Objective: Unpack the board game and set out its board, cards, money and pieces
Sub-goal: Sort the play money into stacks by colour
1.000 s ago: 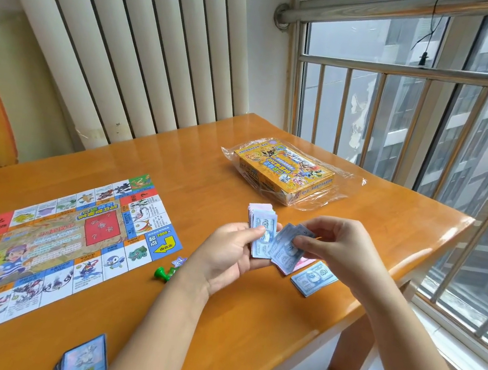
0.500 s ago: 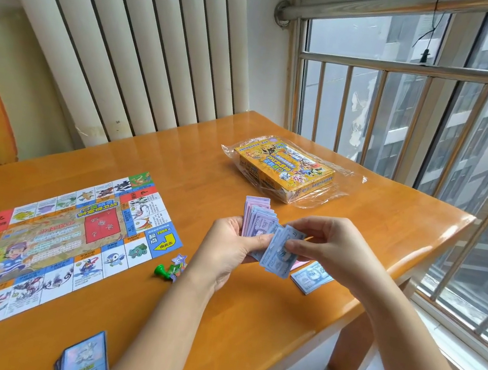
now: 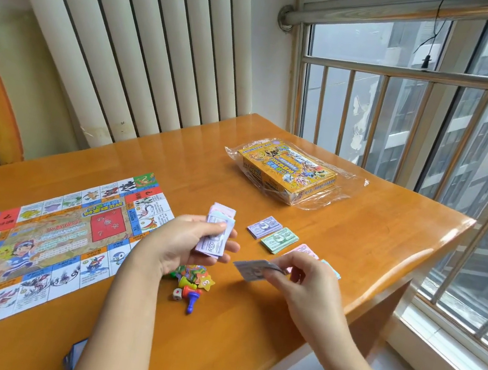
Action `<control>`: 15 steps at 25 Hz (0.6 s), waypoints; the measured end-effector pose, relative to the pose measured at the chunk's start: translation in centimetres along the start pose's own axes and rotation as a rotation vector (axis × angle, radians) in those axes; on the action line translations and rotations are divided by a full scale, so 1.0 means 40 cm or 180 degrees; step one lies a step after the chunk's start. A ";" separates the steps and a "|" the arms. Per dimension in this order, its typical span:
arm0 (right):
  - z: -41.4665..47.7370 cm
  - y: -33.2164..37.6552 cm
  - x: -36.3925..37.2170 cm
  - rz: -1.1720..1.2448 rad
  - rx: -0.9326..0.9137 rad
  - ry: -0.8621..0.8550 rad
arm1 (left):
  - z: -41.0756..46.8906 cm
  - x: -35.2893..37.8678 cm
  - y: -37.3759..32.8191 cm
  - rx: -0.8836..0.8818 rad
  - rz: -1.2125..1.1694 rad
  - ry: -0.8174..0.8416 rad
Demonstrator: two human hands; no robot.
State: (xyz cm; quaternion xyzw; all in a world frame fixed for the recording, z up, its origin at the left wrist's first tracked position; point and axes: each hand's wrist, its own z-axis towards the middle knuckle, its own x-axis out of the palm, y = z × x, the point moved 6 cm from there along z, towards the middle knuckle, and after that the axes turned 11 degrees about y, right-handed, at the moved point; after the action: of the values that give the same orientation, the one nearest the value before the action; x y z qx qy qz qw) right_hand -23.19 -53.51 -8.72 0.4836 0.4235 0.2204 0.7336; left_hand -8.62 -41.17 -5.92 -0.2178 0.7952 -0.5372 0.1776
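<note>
The colourful paper game board [image 3: 43, 235] lies flat on the left of the wooden table [image 3: 244, 330]. My left hand [image 3: 181, 245] grips a stack of purple play money [image 3: 216, 233] above the table. My right hand [image 3: 301, 278] pinches a few grey-purple notes [image 3: 254, 269] low over the table. Sorted money piles lie beyond it: a purple pile [image 3: 264, 227], a green pile [image 3: 279, 240], a pink pile [image 3: 302, 251] and a blue one partly hidden by my hand. Pawns, a die and star tokens [image 3: 190, 285] lie heaped under my left hand. A card deck [image 3: 73, 356] peeks out at the near edge.
The yellow game box [image 3: 286, 175] sits on its clear plastic wrap at the far right of the table. The table's right edge drops off toward a barred window [image 3: 422, 134]. Vertical blinds hang behind the table.
My right hand has pulled a few notes off the stack and lowered them toward the table. The left hand has shifted left with the stack. The view has moved, showing more piles and pieces.
</note>
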 end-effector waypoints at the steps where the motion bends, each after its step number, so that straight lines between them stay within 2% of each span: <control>1: -0.013 0.003 -0.003 -0.0033 -0.0026 -0.0102 | -0.004 0.006 0.004 -0.0064 0.0064 0.0166; 6: -0.050 0.005 0.009 -0.0227 0.0092 -0.0154 | -0.004 0.038 0.024 -0.0256 0.0376 0.0805; 15: -0.043 0.015 0.037 -0.0579 -0.0062 0.0070 | 0.006 0.062 0.043 -0.0414 0.0361 0.0941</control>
State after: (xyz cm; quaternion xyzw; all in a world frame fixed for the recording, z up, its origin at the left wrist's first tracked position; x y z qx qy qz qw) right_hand -23.75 -51.27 -9.09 0.4336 0.4715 0.1624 0.7505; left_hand -10.87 -42.11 -7.74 -0.1022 0.8568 -0.4999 0.0742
